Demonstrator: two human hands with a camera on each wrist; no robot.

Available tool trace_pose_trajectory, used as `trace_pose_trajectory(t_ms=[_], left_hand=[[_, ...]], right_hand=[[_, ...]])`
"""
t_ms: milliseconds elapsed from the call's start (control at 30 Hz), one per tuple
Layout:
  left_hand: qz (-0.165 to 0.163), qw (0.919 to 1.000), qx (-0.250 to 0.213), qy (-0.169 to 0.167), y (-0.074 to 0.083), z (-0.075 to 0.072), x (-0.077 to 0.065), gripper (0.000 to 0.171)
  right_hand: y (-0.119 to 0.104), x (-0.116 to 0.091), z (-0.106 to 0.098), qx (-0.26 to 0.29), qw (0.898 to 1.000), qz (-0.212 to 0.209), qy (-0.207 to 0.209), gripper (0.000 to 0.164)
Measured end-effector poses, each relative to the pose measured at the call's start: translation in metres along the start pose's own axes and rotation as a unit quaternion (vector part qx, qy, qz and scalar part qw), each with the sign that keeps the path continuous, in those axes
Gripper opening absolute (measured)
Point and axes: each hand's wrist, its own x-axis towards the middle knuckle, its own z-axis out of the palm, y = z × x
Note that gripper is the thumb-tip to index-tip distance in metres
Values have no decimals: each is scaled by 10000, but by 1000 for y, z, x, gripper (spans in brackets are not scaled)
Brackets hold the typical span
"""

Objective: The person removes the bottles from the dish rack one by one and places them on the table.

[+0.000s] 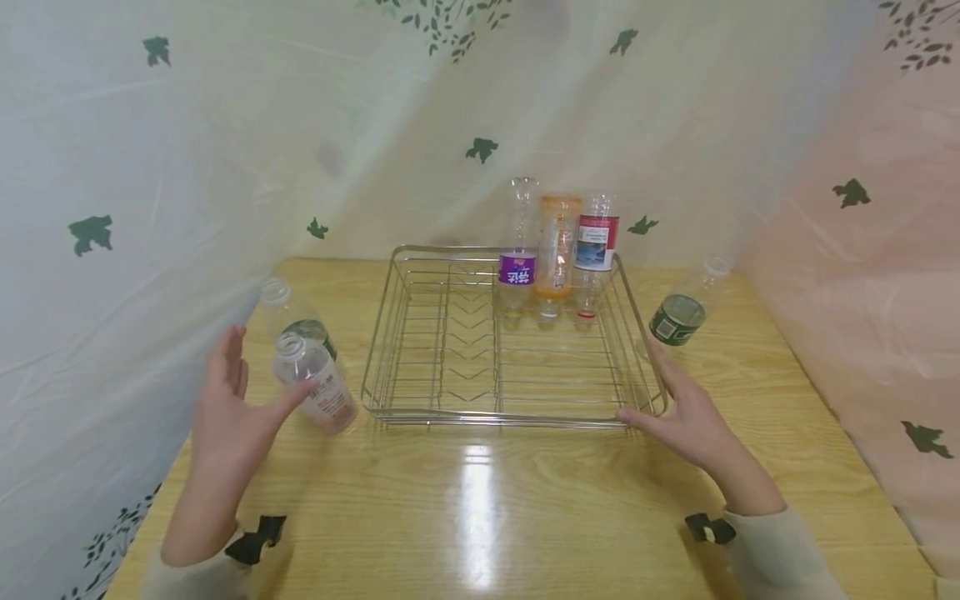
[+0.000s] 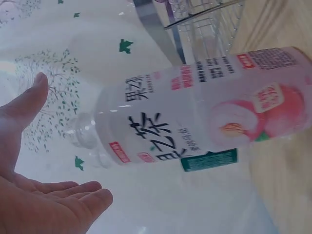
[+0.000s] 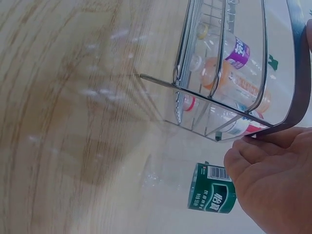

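Peach-label bottle (image 1: 328, 398) upright on surface (image 1: 390, 500), just left of wire rack (image 1: 465, 416). My left grip (image 1: 231, 417) wide beside bottle, holding nothing. Right grip (image 1: 693, 423) also spread, touching rack's near right corner. I judge best: close left grip evenly round bottle's body, squeeze lightly, keep clear of green-label bottle (image 1: 310, 328) just behind.

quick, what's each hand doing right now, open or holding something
Left hand: open, holding nothing.
Right hand: holding the wire rack at its near right corner.
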Motion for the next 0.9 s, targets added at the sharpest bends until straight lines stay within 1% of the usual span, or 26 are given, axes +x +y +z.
trace_pose_trajectory(t_ms=[100,200,367,467,733,900], left_hand=[[116,9999,-42,46,9,1,2,111],[339,9994,-36,55,19,4,6,111],[919,9956,-169,39,36,11,11,110],[1175,9928,-224,-5,46,15,13,110],[1461,9891,-19,-178,72,23,16,107],[1608,9855,105,-531,88,33,22,105]], right_hand=[[0,0,0,-34,10000,19,11,114],[1,0,0,-64,10000,20,40,114],[0,-1,1,-60,10000,42,42,114],[0,0,1,-74,9999,68,7,114],[3,2,1,-23,10000,-13,2,114],[4,1,0,-42,10000,-70,38,111]])
